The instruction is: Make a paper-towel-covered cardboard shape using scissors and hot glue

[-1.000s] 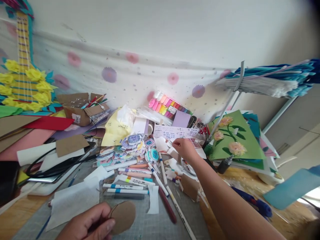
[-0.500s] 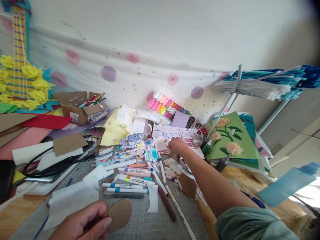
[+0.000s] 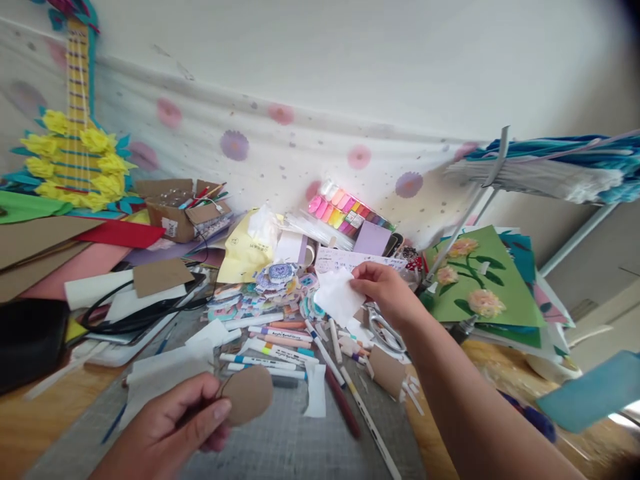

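Brown cardboard oval [image 3: 250, 395] is pinched between the thumb and fingers of my left hand [image 3: 183, 417], nearer me than the markers [image 3: 273, 353]. My right hand [image 3: 384, 288], thumb and fingers closed on white paper [image 3: 339, 298], holds it beyond the markers; scissors [image 3: 386, 331] lie to their right.

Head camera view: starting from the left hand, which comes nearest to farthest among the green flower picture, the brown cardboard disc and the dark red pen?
1. Brown cardboard disc: held in the left hand.
2. Dark red pen: right of the disc.
3. Green flower picture: over on the right side.
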Demonstrator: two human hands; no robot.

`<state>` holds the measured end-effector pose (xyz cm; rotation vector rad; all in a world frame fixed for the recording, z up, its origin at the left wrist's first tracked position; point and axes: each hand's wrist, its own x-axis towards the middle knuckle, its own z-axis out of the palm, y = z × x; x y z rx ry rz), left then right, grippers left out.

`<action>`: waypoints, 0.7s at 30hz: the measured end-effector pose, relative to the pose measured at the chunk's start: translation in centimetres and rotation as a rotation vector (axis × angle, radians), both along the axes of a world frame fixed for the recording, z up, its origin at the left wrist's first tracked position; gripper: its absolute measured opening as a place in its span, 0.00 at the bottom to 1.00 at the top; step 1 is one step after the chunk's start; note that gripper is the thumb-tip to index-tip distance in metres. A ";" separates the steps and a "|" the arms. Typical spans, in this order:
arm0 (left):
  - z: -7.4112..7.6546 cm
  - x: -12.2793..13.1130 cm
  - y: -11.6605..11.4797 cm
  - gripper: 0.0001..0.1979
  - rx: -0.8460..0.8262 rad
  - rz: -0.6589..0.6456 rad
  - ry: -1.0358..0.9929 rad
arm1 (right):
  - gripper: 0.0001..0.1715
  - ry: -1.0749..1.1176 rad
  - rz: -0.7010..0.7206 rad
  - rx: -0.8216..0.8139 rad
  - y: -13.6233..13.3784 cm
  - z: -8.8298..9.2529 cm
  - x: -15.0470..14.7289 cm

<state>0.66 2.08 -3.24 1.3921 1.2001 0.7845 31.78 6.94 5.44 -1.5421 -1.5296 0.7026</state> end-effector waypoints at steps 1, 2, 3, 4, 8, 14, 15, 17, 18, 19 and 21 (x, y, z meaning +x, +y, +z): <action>0.3 0.0 -0.1 0.11 -0.004 -0.027 0.009 | 0.08 0.086 0.027 -0.004 -0.7 -0.7 -1.1; 0.7 0.0 -0.2 0.11 0.009 -0.029 0.016 | 0.10 0.164 0.055 -0.017 -1.3 -1.5 -2.3; 1.0 0.0 -0.3 0.11 0.028 -0.017 0.025 | 0.11 0.234 0.085 -0.036 -1.8 -2.3 -3.4; 1.3 0.2 -0.5 0.11 0.048 -0.019 0.037 | 0.12 0.294 0.116 -0.059 -2.3 -3.1 -4.5; 2.1 1.1 -1.0 0.12 0.129 -0.028 -0.001 | 0.13 0.436 0.221 -0.162 -3.8 -5.6 -7.6; 1.9 2.3 -1.5 0.12 -0.046 -0.089 0.035 | 0.11 0.468 0.319 -0.283 -5.2 -6.7 -8.8; 1.8 2.4 -1.5 0.12 -0.058 -0.080 0.057 | 0.12 0.479 0.331 -0.288 -5.4 -6.7 -8.8; 1.7 2.5 -1.5 0.12 -0.055 -0.051 0.070 | 0.16 0.518 0.374 -0.287 -5.8 -6.7 -8.9; 1.6 2.5 -1.5 0.12 -0.050 -0.032 0.065 | 0.17 0.536 0.398 -0.281 -5.9 -6.8 -9.0; 1.6 2.6 -1.5 0.12 -0.046 -0.013 0.059 | 0.19 0.549 0.415 -0.275 -5.9 -6.9 -9.2; 1.6 2.7 -1.6 0.12 -0.044 0.023 0.046 | 0.24 0.570 0.419 -0.272 -6.0 -7.2 -9.7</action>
